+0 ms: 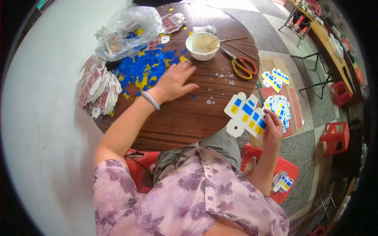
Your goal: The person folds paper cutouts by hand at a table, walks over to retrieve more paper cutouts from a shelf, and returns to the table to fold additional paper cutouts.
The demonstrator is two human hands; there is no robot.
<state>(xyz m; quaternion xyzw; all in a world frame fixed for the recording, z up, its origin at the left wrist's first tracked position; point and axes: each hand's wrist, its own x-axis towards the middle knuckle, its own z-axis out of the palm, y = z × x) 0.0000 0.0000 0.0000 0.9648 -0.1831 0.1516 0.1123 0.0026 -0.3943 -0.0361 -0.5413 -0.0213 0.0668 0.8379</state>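
Note:
My left hand (177, 80), with a pale bangle (151, 100) on its wrist, rests on the dark wooden table with fingers stretched out. Its fingertips are at the right edge of a spread of blue and yellow paper pieces (143, 69). Off the table's right edge, my right hand (273, 128) pinches an unfolded white box blank (245, 112) by one side. Blue and yellow patches run in a row across that blank, and a round hole shows in one flap.
A white bowl of pale paste (202, 46) with sticks stands near scissors (244, 67). Stacked printed cards (98, 87) and a clear plastic bag (128, 29) are at left. More patched blanks (278, 110) lie on cardboard at right, others (282, 181) on a red stool (289, 169).

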